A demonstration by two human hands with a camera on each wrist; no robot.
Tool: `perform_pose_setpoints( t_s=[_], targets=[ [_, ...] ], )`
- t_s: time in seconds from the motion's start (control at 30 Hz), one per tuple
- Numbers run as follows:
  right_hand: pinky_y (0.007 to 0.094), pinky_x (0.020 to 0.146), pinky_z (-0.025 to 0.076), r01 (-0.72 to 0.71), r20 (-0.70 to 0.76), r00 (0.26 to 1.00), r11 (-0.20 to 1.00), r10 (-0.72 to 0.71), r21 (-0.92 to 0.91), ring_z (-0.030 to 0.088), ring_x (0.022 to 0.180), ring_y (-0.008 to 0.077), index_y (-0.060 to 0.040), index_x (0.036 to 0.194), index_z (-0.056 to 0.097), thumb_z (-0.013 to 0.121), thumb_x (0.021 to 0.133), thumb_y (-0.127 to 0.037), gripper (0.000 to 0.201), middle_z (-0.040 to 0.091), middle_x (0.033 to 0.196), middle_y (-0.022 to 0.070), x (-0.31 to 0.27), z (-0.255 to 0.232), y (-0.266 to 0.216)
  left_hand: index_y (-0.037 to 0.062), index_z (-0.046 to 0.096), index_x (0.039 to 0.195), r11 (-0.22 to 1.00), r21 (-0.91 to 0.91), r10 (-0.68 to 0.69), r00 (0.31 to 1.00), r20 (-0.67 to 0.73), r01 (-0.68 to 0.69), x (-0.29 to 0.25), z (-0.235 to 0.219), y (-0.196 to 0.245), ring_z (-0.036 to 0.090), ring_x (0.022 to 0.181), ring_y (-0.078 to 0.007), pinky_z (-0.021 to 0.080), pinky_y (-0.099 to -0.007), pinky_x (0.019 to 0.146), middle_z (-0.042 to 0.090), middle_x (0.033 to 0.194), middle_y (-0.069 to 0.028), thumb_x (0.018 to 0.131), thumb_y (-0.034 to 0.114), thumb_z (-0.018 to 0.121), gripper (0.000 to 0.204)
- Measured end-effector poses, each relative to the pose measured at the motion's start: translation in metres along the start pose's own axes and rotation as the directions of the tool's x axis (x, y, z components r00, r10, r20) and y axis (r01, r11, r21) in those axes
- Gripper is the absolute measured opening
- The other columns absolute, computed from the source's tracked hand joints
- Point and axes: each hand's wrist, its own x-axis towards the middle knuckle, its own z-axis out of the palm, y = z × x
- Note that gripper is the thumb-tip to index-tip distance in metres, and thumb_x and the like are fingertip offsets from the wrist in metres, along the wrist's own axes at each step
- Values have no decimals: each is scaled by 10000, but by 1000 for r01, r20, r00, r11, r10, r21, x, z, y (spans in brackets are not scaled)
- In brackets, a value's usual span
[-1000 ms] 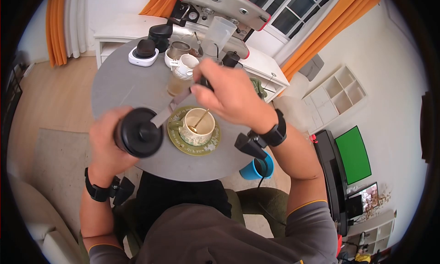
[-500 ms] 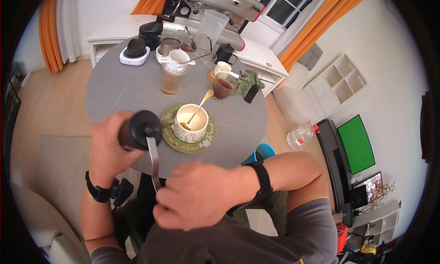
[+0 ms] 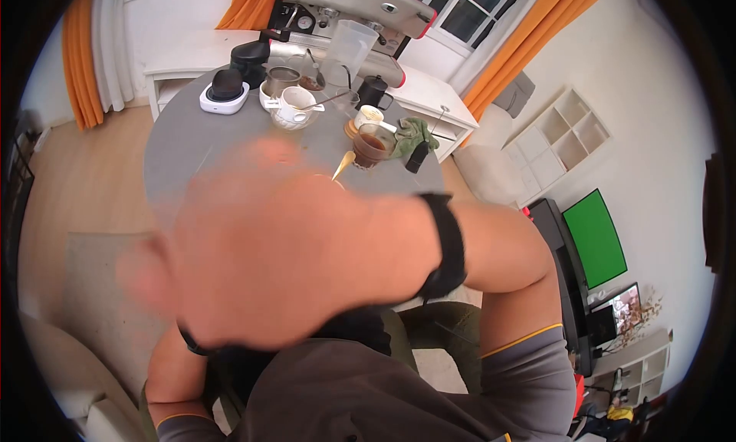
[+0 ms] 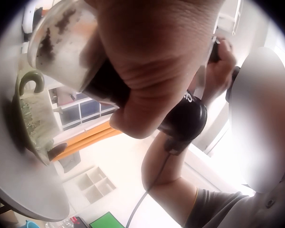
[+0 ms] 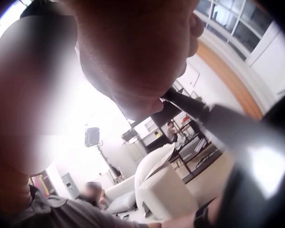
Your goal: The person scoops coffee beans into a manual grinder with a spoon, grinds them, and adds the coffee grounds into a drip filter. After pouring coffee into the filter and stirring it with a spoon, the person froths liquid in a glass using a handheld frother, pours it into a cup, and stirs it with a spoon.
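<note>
My left hand [image 4: 152, 61] grips a hand coffee grinder [image 4: 187, 116], which lies tilted in the left wrist view. Dark grounds cling inside its clear jar [image 4: 61, 35]. The right hand [image 3: 268, 250] is blurred and large in the head view, covering the left hand and the grinder there. In the right wrist view its fingers curl at the end of the grinder's metal crank [image 5: 242, 140]. A patterned cup [image 4: 40, 123] with a green handle stands near the jar; in the head view only its gold spoon [image 3: 344, 164] shows clearly.
On the round grey table [image 3: 180, 147] stand a glass of brown liquid [image 3: 370, 148], a white dripper [image 3: 294, 108], a black pot [image 3: 373, 91] and a white scale [image 3: 224, 99]. A green cloth [image 3: 414, 135] lies at the right. An espresso machine [image 3: 360, 20] stands behind.
My right hand has swept round with the crank, first from beyond the grinder to the near side, then up and left over it. The left hand keeps its grip on the grinder.
</note>
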Motion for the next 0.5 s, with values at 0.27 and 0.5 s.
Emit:
perform_pose_setpoints(
  t_s=[0.27, 0.5],
  targets=[
    [422, 580, 503, -312, -224, 919, 946, 323, 85, 631, 648, 341, -93, 996, 568, 692, 852, -225, 232, 635, 734, 105, -43, 21, 91, 102, 650, 1006, 994, -110, 0, 983, -186, -21, 13, -20, -15, 688, 805, -333, 518, -423, 727, 706, 912, -75, 635, 287, 892, 480],
    [423, 584, 499, -440, 30, 897, 885, 441, 150, 636, 653, 329, -91, 1004, 566, 678, 886, -227, 212, 635, 759, 100, -102, 55, 69, 17, 641, 1149, 958, -95, -287, 877, -385, 271, 4, -38, -37, 724, 919, -343, 564, -359, 830, 720, 1016, -161, 632, 47, 824, 549]
  ],
)
